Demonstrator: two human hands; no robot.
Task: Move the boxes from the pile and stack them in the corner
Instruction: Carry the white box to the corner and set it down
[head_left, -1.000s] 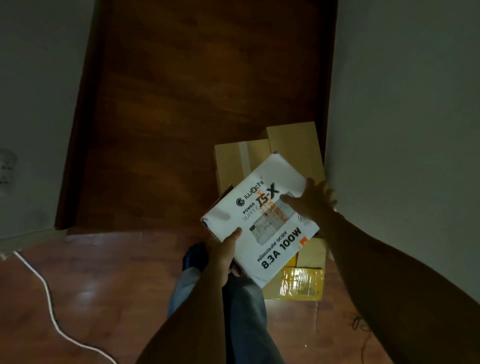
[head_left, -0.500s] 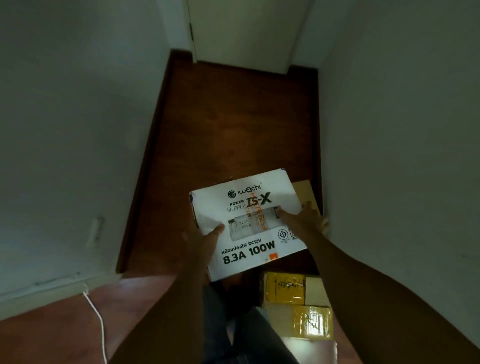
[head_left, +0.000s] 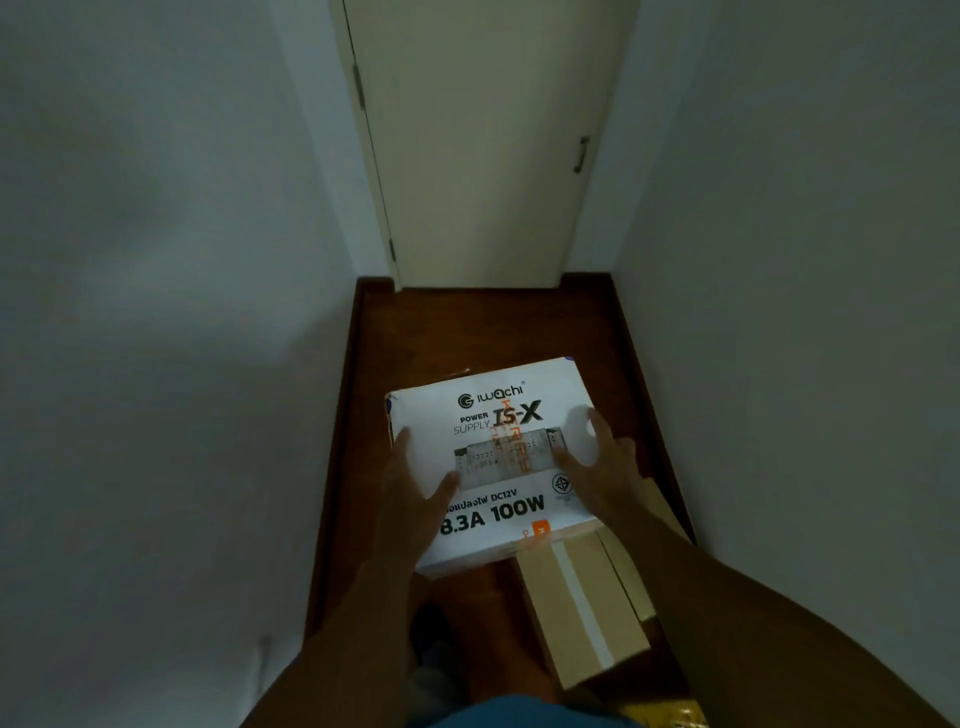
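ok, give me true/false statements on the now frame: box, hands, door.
1. Both hands touch the white printed cardboard box. True: the left hand and right hand lie on its top face, fingers spread.
2. The cream door ahead stands open. False: it is shut.
3. The box print includes 100W. True.
4. The brown taped cardboard box lies left of the white box. False: it lies to its near right, by the right-hand wall.
5. The floor is grey tile. False: it is a dark brown wood floor.

power supply box (head_left: 498, 462): white, black lettering, orange accents
cardboard box (head_left: 582, 608): tan, pale tape stripe
floor (head_left: 467, 332): dark red-brown wood
door (head_left: 483, 135): cream
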